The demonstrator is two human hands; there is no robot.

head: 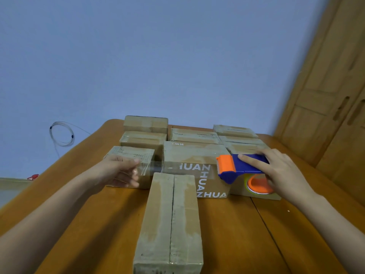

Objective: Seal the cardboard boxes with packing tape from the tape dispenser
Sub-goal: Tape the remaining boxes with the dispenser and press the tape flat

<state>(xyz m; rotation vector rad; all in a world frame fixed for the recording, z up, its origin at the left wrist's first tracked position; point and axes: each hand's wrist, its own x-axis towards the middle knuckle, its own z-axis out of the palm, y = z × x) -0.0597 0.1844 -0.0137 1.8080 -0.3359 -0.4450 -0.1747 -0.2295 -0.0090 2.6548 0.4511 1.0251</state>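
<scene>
Between the two hands a strip of clear packing tape [177,171] is stretched out above the far end of the near cardboard box [169,224]. Left hand [122,173] has the free end pinched in curled fingers, though it's blurry so I can't tell exactly which ones. Right hand [280,171] is wrapped round the tape dispenser [243,169], forefinger lying straight along its blue top, the rest curled down by the orange roll hub; its orange cutter end points left toward the other hand.

That near box sits lengthwise at the front edge of the orange-brown wooden table [246,234], flaps closed, centre seam running away from the camera with no tape on it. Just behind it is a bigger printed box [197,161] with white lettering, and around that a cluster of smaller boxes [146,123] reaching to the table's far edge.

Off the table's left side a coil of thin wire [62,133] hangs on the blue wall [158,56]. Wooden cabinet doors [331,86] stand beyond the right edge.
</scene>
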